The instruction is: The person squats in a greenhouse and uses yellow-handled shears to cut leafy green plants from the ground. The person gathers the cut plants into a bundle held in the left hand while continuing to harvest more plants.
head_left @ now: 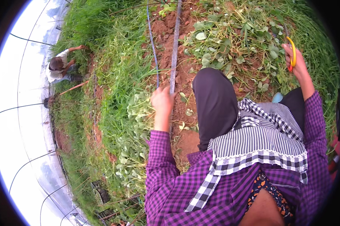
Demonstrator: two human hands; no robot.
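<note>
My right hand (295, 60) holds scissors with yellow and orange handles (292, 50); their dark blade points away from me beside the leafy plants. My left hand (162, 103) is blurred, over the edge of the soil strip, next to a heap of pale green leafy stems (140, 106). Whether its fingers grip any stems is not clear. In front of my knee spreads a patch of low leafy plants (229, 42) with tangled, partly yellowed stems. A grey flat strip (174, 48), like drip tape, runs along the bare reddish soil (164, 28) and passes by my left hand.
A thin blue line (153, 42) lies left of the grey strip. Tall grass (308, 31) borders the right side. Beyond the left grass, another person (58, 66) bends near a wooden handle (74, 87). Dark plastic crates (102, 192) stand lower left, by a plastic-film wall (31, 118).
</note>
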